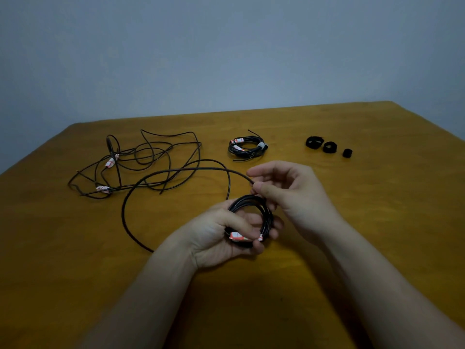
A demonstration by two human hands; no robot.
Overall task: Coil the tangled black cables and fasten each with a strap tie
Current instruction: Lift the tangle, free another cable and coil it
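Left hand (221, 235), palm up, has its fingers and thumb curled round a partly wound coil (251, 201) of black cable, with the thumb pressing on a red-and-white label (237, 236) at the coil's near edge. Right hand (292, 192), just behind the coil, pinches the free run of the same cable (122, 210) between thumb and forefinger. From that pinch the run arcs left above the counter (377, 197), bends toward the viewer and ends near the left forearm. Far left lies a tangle (141, 157) of loose black cable bearing similar labels. Behind the hands rests a tied coil (247, 147) bound by a pale strap. To the far right, three black ties (329, 146) sit in a row, well apart from the hands.
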